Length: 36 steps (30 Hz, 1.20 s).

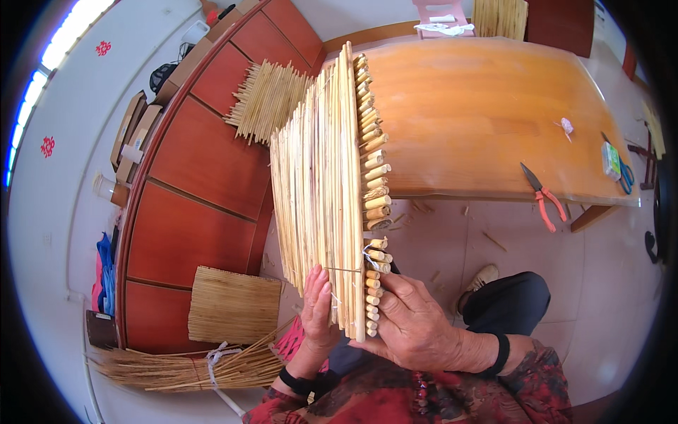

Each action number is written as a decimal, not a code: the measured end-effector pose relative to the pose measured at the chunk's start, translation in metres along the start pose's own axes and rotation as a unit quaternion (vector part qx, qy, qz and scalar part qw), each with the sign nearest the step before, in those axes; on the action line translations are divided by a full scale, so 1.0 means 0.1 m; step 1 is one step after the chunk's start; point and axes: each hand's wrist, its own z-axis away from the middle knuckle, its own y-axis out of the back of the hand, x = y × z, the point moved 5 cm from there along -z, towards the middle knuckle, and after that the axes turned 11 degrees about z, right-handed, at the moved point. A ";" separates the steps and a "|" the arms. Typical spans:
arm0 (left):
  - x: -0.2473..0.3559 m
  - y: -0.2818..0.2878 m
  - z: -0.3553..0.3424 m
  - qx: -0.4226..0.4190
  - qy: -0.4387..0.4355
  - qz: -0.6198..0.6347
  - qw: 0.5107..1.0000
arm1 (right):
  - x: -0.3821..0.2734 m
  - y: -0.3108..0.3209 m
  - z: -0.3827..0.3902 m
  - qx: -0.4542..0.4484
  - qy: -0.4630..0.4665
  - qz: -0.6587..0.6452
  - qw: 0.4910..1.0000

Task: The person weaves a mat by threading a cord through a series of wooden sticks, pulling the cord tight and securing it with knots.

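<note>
A panel of pale dry plant stalks [311, 177] stands on edge in front of me, one layer running lengthwise and another crosswise. The cut ends of the crosswise stalks stick out in a row along its right side. White thread shows near the lower stalk ends, and a thin dark line crosses the panel's lower part. My left hand [319, 311] presses its fingers against the panel's left face near the bottom; its thumb is hidden. On the right, my right hand [417, 318] grips the lower edge, fingers by the stalk ends and thumb below.
A wooden table [466, 113] carries pliers [540, 194], scissors [626, 177], a small green-and-white box [610, 161] and a bit of thread [566, 127]. Other stalk mats [233, 305] lean by red cabinets [191, 233]. A tied stalk bundle [176, 367] lies lower left; scraps litter the floor.
</note>
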 end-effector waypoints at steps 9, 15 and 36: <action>-0.05 -0.09 -0.02 0.003 -0.029 0.001 1.000 | 0.09 -0.02 0.07 -0.056 -0.045 -0.006 0.997; -0.02 -0.57 -0.20 -0.105 -0.033 -0.091 0.990 | 0.73 -0.06 0.50 -0.083 -0.203 -0.115 0.969; -0.24 -1.02 -0.05 -0.284 0.078 -0.038 0.955 | 1.70 1.17 1.20 -0.009 -0.352 0.284 0.892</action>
